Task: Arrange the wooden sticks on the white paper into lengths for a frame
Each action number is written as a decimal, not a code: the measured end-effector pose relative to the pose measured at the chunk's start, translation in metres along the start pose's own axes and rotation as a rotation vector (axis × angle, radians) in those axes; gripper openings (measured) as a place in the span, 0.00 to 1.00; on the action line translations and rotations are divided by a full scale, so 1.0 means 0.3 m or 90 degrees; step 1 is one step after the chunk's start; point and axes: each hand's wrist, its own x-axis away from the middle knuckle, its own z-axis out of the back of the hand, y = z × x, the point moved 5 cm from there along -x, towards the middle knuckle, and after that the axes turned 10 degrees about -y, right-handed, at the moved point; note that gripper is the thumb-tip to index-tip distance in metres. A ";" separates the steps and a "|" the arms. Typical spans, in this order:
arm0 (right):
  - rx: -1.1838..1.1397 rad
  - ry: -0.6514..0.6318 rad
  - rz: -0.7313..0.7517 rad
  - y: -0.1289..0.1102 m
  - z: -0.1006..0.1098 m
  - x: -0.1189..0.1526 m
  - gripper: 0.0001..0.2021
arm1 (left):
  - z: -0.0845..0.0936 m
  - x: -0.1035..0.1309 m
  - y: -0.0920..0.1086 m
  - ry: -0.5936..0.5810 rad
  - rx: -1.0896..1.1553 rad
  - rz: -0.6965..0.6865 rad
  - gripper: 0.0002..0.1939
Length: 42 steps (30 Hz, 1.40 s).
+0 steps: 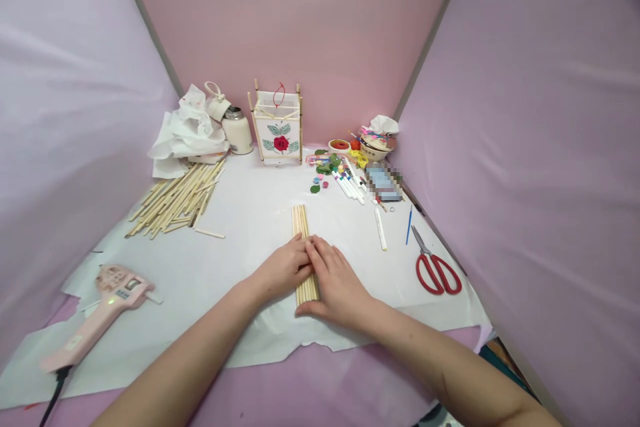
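A small bundle of thin wooden sticks [301, 220] lies flat on the white paper sheet [250, 213], running away from me. My left hand [281, 271] rests on the bundle's left side with fingers curled over it. My right hand [336, 283] lies flat on the right side, thumb at the near end of the sticks. Both hands press the sticks together on the table; the bundle's middle is hidden under my fingers.
A pink glue gun [103, 310] lies near left. A loose pile of sticks [177, 200] is at far left, crumpled paper [187, 133] and a cream jar [237, 130] behind. A paper lantern [278, 123] stands at back. Markers [350, 185] and red scissors [437, 270] lie right.
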 end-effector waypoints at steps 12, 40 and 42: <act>-0.009 0.204 -0.176 0.288 0.266 -0.015 0.22 | 0.026 -0.008 -0.049 0.013 -0.018 -0.061 0.15; 0.222 0.138 -0.516 0.648 0.452 -0.028 0.15 | 0.028 0.010 -0.049 0.056 -0.020 -0.052 0.15; 0.234 0.130 -0.491 0.657 0.470 -0.104 0.16 | 0.029 0.011 -0.048 0.054 -0.018 -0.046 0.15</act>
